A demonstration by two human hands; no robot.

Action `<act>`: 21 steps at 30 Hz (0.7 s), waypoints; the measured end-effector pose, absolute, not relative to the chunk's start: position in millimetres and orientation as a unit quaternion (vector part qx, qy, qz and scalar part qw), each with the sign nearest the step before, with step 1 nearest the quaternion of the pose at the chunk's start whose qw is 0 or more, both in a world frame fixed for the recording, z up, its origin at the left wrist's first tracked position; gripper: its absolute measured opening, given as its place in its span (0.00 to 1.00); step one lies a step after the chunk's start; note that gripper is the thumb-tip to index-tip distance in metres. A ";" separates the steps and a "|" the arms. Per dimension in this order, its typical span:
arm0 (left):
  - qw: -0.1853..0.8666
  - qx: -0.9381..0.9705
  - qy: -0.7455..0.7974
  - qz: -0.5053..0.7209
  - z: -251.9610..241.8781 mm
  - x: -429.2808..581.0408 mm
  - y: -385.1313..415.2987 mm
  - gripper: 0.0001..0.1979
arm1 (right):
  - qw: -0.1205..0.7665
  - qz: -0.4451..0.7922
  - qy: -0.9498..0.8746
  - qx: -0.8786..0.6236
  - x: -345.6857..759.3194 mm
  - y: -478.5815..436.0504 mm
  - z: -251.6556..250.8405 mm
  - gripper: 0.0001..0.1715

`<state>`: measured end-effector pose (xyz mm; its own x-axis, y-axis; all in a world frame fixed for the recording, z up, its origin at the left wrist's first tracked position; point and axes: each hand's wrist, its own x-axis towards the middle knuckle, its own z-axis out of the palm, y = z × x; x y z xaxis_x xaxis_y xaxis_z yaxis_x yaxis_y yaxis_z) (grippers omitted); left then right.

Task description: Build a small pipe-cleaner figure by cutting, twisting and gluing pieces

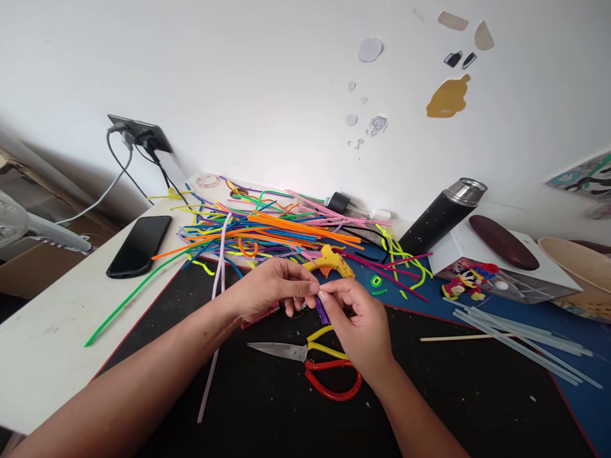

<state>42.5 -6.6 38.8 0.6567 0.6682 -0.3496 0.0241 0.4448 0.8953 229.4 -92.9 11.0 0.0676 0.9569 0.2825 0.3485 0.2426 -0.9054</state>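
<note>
My left hand point(277, 289) and my right hand point(363, 321) meet fingertip to fingertip above the black mat point(382, 407). Both are closed in a pinch; whatever lies between the tips is too small to make out. A short purple piece point(323, 311) shows just under the fingertips, and I cannot tell whether it is held or lying behind. Below, scissors point(291, 351) with one yellow and one red handle lie with blades pointing left, partly covered by my right hand. Behind the hands sits a yellow glue gun point(334, 259), partly hidden.
Pipe cleaners point(305, 229) in many colours are heaped along the back. A phone point(139, 247) lies at left. At right stand a black flask point(442, 213), a white box point(506, 261) and a small colourful figure point(468, 280), with translucent glue sticks point(525, 340) in front.
</note>
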 end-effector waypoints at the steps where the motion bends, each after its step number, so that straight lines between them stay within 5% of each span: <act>1: 0.768 0.489 0.360 0.206 40.1 42.2 -6.4 0.23 | 0.498 0.300 -0.614 -0.534 229.5 -93.1 10.9 0.06; 21: 0.780 0.481 0.348 0.195 39.6 39.1 -5.1 0.21 | 0.503 0.294 -0.621 -0.524 228.6 -93.2 18.2 0.07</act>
<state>39.1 -5.1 39.6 0.6813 0.6398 -0.3556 0.0307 0.4604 0.8872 228.6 -93.2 18.2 0.0558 0.9469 0.3166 0.3550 0.2776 -0.8927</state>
